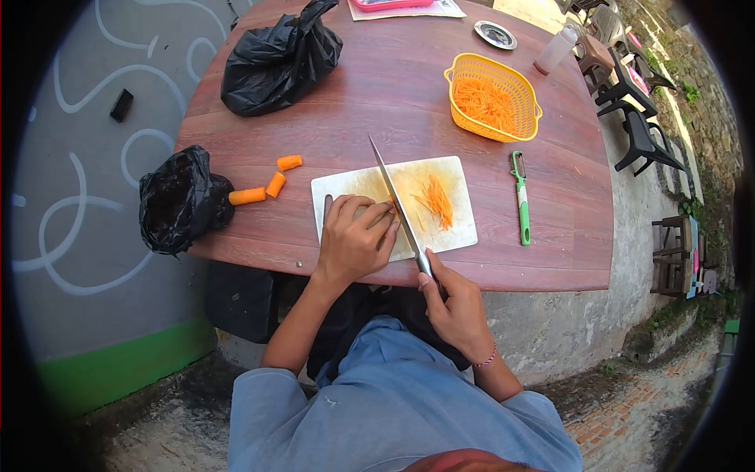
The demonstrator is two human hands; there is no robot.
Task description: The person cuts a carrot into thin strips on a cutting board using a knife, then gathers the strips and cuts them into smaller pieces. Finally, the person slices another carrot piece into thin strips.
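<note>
My right hand (456, 303) is wrapped round the handle of a kitchen knife (395, 193), its long blade slanting up and left across a white cutting board (334, 185). My left hand (354, 236) presses down on the board left of the blade with bent fingers. A bit of orange carrot shows at those fingertips against the knife; the rest is hidden under the hand. Right of the blade lies a small heap of carrot strips (438, 204). Several peeled carrot pieces (248, 196) rest on the table left of the board.
A yellow basket (465, 118) of shredded carrot stands at the back right, above a green-handled peeler (523, 206). Black plastic bags (275, 67) occupy the left side, one open at the table (543, 263) edge. A metal ashtray (495, 35) and a bottle (556, 51) sit farther back.
</note>
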